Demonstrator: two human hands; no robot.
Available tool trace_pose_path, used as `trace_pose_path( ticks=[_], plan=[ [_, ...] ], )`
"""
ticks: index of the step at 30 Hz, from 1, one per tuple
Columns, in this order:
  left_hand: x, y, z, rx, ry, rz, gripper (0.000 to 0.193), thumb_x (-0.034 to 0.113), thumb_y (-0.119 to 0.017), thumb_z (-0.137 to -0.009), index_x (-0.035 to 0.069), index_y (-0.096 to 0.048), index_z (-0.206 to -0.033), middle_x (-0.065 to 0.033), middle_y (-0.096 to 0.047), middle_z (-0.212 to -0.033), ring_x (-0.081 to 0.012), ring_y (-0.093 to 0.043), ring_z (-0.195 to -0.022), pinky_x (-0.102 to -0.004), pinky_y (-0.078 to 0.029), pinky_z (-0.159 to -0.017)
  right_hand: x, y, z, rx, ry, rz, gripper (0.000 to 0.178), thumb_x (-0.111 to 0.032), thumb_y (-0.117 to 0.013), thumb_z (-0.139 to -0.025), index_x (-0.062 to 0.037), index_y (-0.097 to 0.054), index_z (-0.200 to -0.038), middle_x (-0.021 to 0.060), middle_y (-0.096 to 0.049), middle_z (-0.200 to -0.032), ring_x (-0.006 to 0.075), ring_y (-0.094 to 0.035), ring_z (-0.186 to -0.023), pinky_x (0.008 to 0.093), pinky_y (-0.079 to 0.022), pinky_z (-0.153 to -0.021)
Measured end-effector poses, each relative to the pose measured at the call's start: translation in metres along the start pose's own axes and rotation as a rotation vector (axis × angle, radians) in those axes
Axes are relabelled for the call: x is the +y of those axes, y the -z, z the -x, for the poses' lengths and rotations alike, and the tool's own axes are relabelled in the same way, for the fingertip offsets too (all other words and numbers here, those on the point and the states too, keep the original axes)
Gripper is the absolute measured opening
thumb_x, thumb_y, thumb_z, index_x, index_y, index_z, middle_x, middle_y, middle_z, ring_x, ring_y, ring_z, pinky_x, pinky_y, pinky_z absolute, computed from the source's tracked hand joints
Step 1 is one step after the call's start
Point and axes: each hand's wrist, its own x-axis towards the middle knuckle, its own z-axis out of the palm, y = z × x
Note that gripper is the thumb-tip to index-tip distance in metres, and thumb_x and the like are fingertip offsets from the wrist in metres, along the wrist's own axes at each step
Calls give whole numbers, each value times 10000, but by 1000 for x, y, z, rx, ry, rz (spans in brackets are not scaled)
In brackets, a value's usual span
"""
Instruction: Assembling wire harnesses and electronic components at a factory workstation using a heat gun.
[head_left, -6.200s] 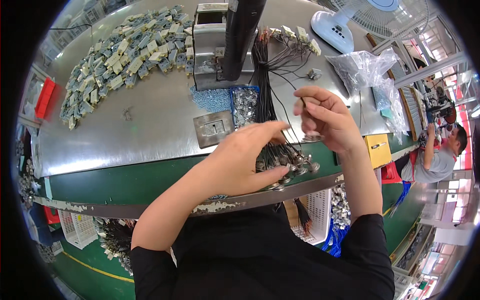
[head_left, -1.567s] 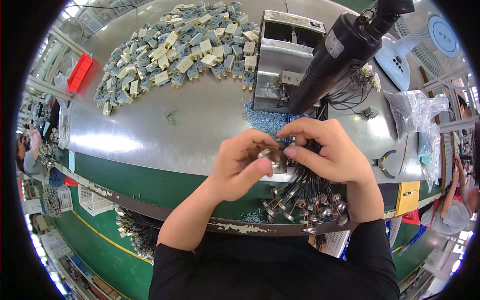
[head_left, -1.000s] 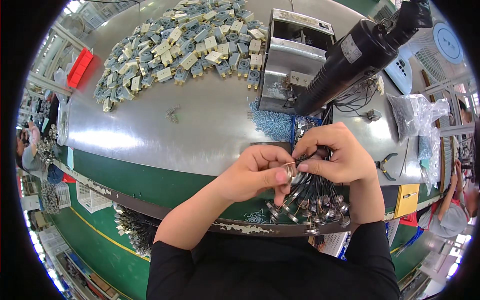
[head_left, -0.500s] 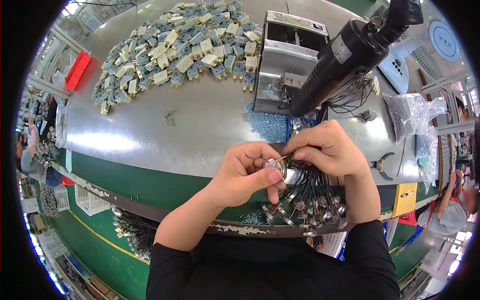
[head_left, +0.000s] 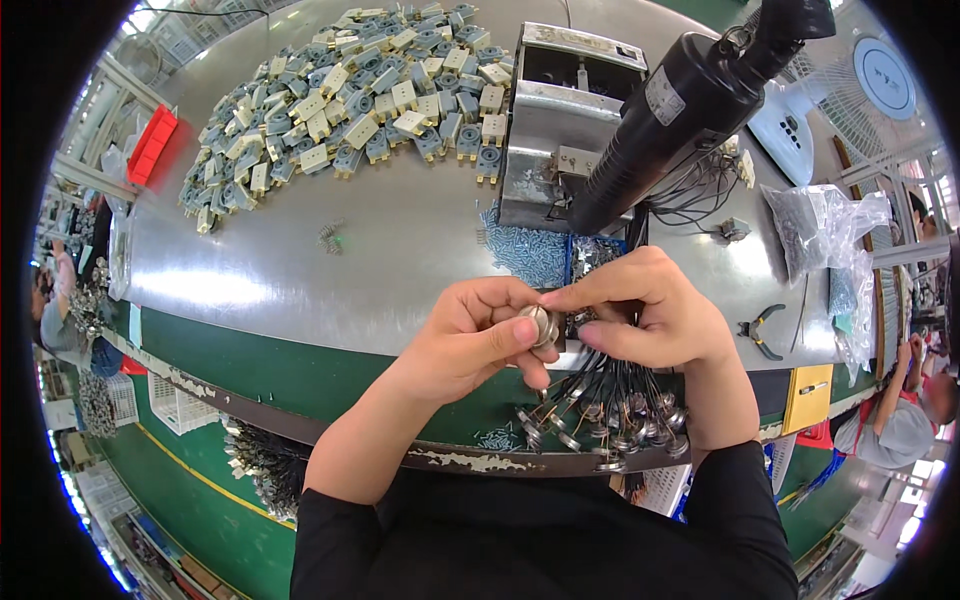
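My left hand (head_left: 455, 340) pinches a round, shiny metal cap-like part (head_left: 541, 326) between thumb and fingers, above the table's near edge. From the other side my right hand (head_left: 668, 312) reaches in. Its index fingertip touches the top of the metal part, while the thumb stands apart lower down. No object shows between that thumb and index finger. Beneath my right hand hangs a bundle of black wires (head_left: 622, 372), with several round metal pieces (head_left: 628, 425) at their ends by the table edge. The curled fingers of my right hand are partly hidden.
Blue-grey screws (head_left: 525, 252) lie beside a blue tray (head_left: 568, 262). Behind stands a metal fixture (head_left: 560, 110) with a black cylindrical tool (head_left: 670, 115) leaning over it. Grey-and-cream blocks (head_left: 370, 95) are heaped at far left. Pliers (head_left: 764, 332) and a yellow notepad (head_left: 808, 398) lie right.
The metal part has turned in my left hand, its rounded face now up. My right index finger has stretched onto it and its thumb has parted; the copper-coloured strand between the hands no longer shows.
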Motion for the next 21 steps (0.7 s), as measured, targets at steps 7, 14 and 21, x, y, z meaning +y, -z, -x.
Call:
trace_pose_path(
  ticks=[7, 14, 21],
  plan=[
    [1, -20, -7, 364, -212, -758, 206, -45, -629, -1036, -87, -615, -1237, -174, -765, -1038, -227, -784, -934, -321, -645, -813, 5, -13, 0, 54, 17, 4, 463, -54, -745, -838, -2, -726, -1298, 37, -473, -540, 124, -416, -460, 307, -360, -487],
    [-14, -14, -16, 340, -466, -907, 217, -96, -578, -1043, -100, -566, -1260, -202, -748, -1110, -261, -780, -987, -350, -650, -873, 20, -17, 0, 108, 88, -33, 534, -11, -674, -877, 7, -659, -1411, 108, -637, -687, 145, -584, -566, 302, -466, -567],
    [-23, -5, -14, 227, -436, -359, 200, 2, -643, -1054, -60, -589, -1235, -166, -756, -1084, -255, -780, -965, -383, -647, -867, 0, -15, -2, 106, -25, -18, 436, -18, -599, -932, 31, -694, -1356, 125, -728, -783, 162, -676, -667, 313, -525, -671]
  ],
)
